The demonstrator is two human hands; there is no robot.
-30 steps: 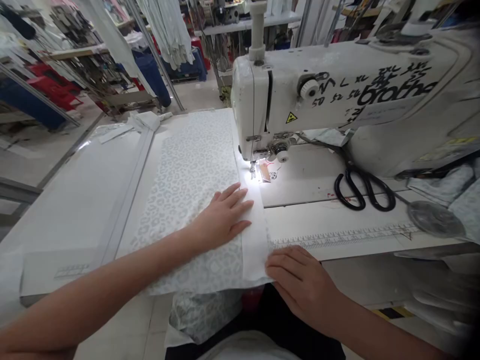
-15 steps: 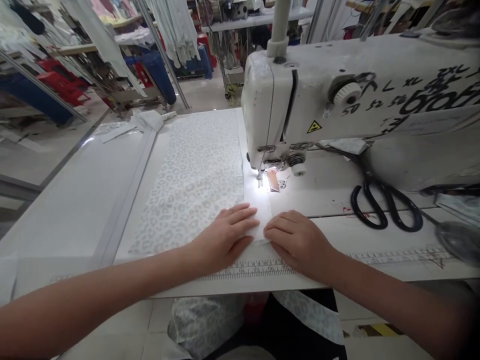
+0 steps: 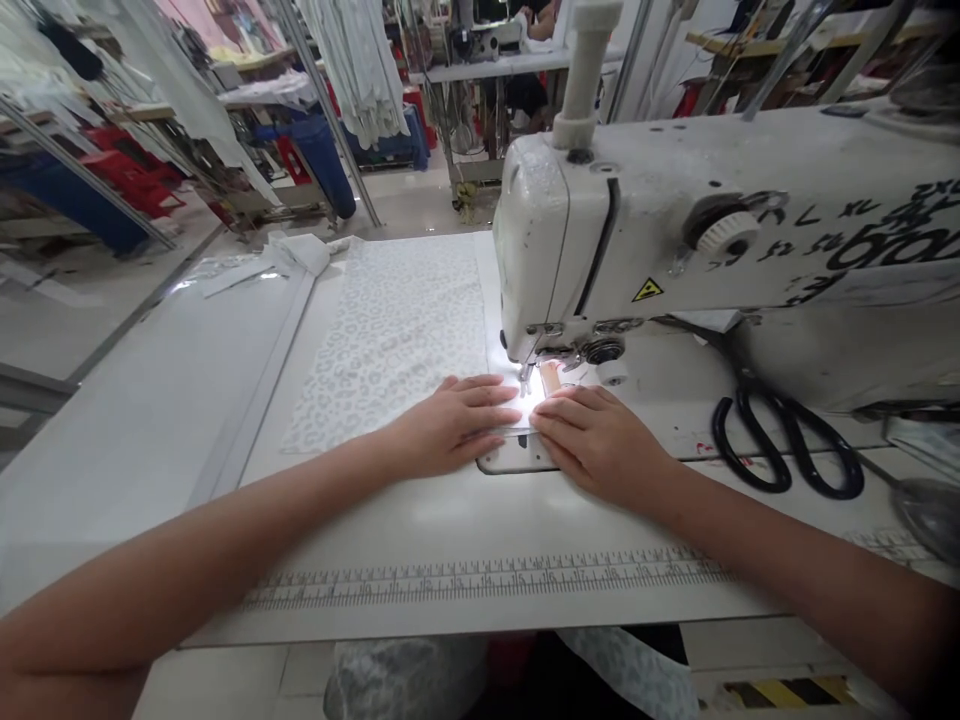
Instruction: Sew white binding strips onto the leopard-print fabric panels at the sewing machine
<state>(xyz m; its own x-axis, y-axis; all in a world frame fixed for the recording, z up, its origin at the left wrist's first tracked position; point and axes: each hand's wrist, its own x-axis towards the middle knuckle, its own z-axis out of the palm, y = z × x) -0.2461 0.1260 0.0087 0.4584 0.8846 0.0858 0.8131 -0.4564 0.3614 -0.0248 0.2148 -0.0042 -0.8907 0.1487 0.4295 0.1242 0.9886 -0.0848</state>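
A pale leopard-print fabric [image 3: 409, 315] lies flat on the sewing table, its right edge running beside the presser foot [image 3: 525, 382] of a white sewing machine [image 3: 536, 225]. My left hand [image 3: 454, 425] rests palm down on the fabric's near right part, fingers stretched out towards the foot. Just right of the foot, my right hand [image 3: 600, 435] has its fingers bent and pressed together on the fabric's near corner; its thumb is mostly hidden. The machine's lamp brightly lights the spot between both hands. A small orange-brown piece [image 3: 551, 378] sits beside the foot.
Black-handled scissors [image 3: 787, 440] lie right of my right hand, under the machine arm. A printed ruler strip [image 3: 480, 582] runs along the front edge of the table. White scraps [image 3: 300, 255] sit at the far left corner. Other workstations and a person's arm [image 3: 541, 20] appear behind.
Both hands and the fabric have moved forward, away from me, so the near fabric edge is now close to the presser foot. The metal plate's front end has come into view.
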